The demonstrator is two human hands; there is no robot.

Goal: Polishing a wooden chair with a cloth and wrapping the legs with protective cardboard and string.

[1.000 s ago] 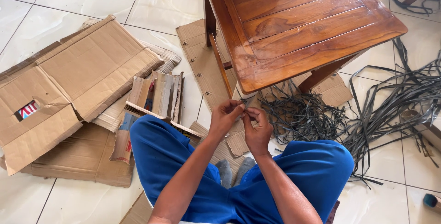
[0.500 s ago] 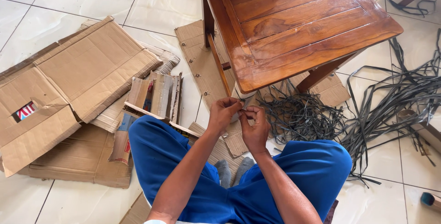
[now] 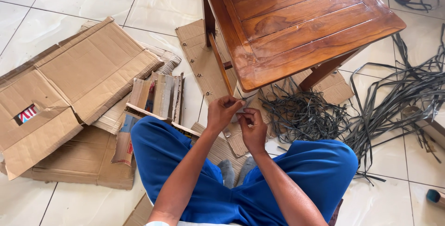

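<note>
My left hand (image 3: 223,111) and my right hand (image 3: 252,127) meet just below the front corner of a glossy wooden table (image 3: 296,26). Their fingertips pinch a small thin piece between them; it is too small to name, perhaps a strip end. A tangle of dark grey plastic strips (image 3: 306,112) lies on the floor right of my hands, under the table. I sit with legs in blue trousers (image 3: 315,170) spread, grey socks between them.
Flattened cardboard boxes (image 3: 79,82) cover the tiled floor at left. A cardboard sheet (image 3: 199,59) lies under the table's legs. More long grey strips (image 3: 408,96) trail to the right. A small teal object (image 3: 435,197) sits at the right edge.
The view shifted slightly. My hands stay together at the table's corner, fingers working the small piece, with the right hand a little lower.
</note>
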